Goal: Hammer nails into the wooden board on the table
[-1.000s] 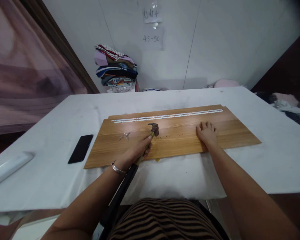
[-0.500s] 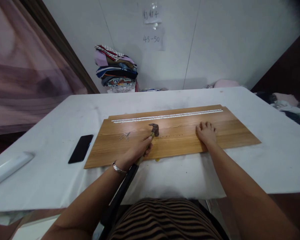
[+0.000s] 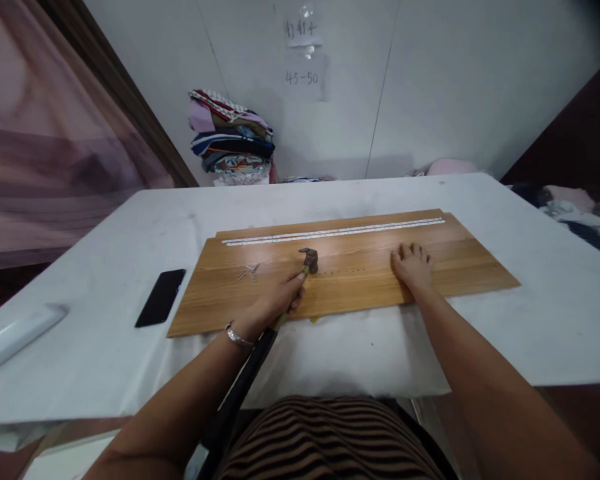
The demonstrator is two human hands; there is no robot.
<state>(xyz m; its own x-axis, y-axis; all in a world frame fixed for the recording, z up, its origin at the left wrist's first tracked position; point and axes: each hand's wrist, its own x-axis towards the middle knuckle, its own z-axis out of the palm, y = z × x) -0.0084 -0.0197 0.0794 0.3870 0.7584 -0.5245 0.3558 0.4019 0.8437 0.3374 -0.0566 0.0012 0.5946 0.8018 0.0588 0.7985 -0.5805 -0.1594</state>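
Note:
My left hand [image 3: 284,297] is closed round the handle of a claw hammer [image 3: 309,260], whose head rests on or just over a wooden board [image 3: 460,260]. Its long dark handle runs back under my forearm toward my body. To the right of the hammer head, a row of small dark nail heads or holes [image 3: 347,271] runs along the board. My right hand [image 3: 413,265] lies on the board with fingers spread, holding nothing. Several loose nails [image 3: 250,272] lie on the board left of the hammer. Two white ruler-like strips [image 3: 330,233] lie along the far side.
A black phone [image 3: 161,298] lies on the white-covered table [image 3: 105,267] left of the board. A white roll [image 3: 23,337] is at the left edge. Folded clothes [image 3: 233,137] are stacked beyond the table, and more cloth [image 3: 575,210] is at the right.

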